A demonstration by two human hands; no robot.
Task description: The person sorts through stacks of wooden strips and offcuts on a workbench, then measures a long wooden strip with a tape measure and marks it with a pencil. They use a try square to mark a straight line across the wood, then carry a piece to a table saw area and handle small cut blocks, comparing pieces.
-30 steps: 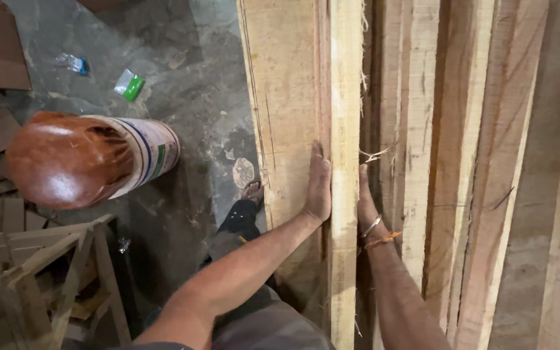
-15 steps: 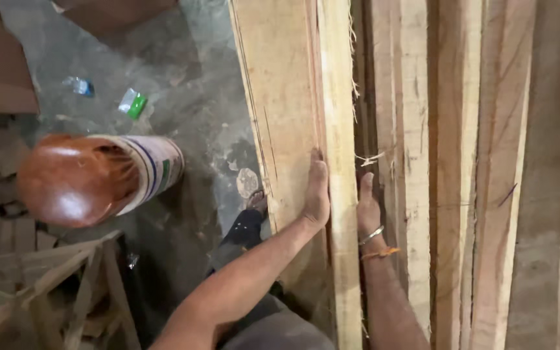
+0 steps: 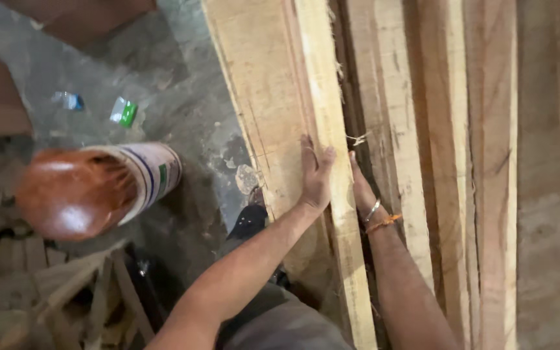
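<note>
While the plank [image 3: 273, 97] leans among other timber, everything else can be placed from it. Far left of the plank, scrap wood [image 3: 46, 291] lies heaped on the floor [image 3: 189, 84], and above the heap a drum [image 3: 92, 191] rests on its side, brown end toward the camera. Two small wrappers [image 3: 124, 111] lie on the floor between the drum and the plank's upper stretch. Just left of the plank's lower part a dark shoe [image 3: 249, 221] stands on the floor.

On the plank's face the left hand [image 3: 315, 175] lies flat, fingers spread and pressing, not closed round anything. At the plank's right edge the right hand [image 3: 361, 188], wearing a bangle and an orange thread at the wrist, reaches into the dark gap beside the next boards [image 3: 448, 162]; its fingers seem to hook behind the edge, though shadow hides whether they are curled, so I cannot tell its grip.

Risk as I judge it: a flat palm gives little hold, so the plank could slide or tip toward the shoe, and fingers in that gap could be pinched if the boards shift. Splinters hang at the rough edge.
</note>
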